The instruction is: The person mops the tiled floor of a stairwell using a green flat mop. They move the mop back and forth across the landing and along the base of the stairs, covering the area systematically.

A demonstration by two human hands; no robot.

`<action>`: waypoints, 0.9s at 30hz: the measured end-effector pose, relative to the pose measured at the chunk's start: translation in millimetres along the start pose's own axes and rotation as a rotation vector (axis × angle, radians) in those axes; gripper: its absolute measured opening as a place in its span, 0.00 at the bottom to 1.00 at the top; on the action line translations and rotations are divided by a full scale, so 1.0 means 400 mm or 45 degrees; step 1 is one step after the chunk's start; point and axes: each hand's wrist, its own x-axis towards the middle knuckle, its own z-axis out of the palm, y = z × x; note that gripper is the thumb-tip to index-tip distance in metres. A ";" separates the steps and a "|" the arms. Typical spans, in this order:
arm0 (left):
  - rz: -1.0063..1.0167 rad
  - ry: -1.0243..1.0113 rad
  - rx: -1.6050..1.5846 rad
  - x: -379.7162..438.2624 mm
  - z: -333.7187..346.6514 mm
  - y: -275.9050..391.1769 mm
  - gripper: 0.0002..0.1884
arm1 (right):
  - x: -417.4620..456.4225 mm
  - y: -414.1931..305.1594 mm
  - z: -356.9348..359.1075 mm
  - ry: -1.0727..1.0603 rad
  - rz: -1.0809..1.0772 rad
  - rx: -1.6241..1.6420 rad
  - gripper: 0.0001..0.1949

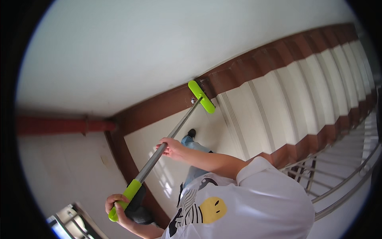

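A long floor brush with a lime-green head (201, 97) and a metal pole (152, 161) runs diagonally across the view. My left hand (118, 206) is closed around its green grip (131, 189) at the lower left. Farther up, my right hand (170, 148) is around the metal pole. The brush head lies at the foot of the stairs (259, 101), over the brown border beside the wall. Dark bristles or fluff show along its right edge. Small pale debris (193, 101) lies just left of the head.
Pale steps with brown borders lead away to the right, with a metal railing (331, 200) at lower right. A red pipe (65, 125) runs along the left wall. My shoe (192, 133) is on the pale landing (143, 140). A dark grey object (138, 209) sits behind the grip.
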 end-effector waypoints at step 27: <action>-0.530 0.076 0.039 -0.722 -0.157 -0.431 0.23 | 0.244 0.423 -0.588 0.288 0.102 -0.892 0.07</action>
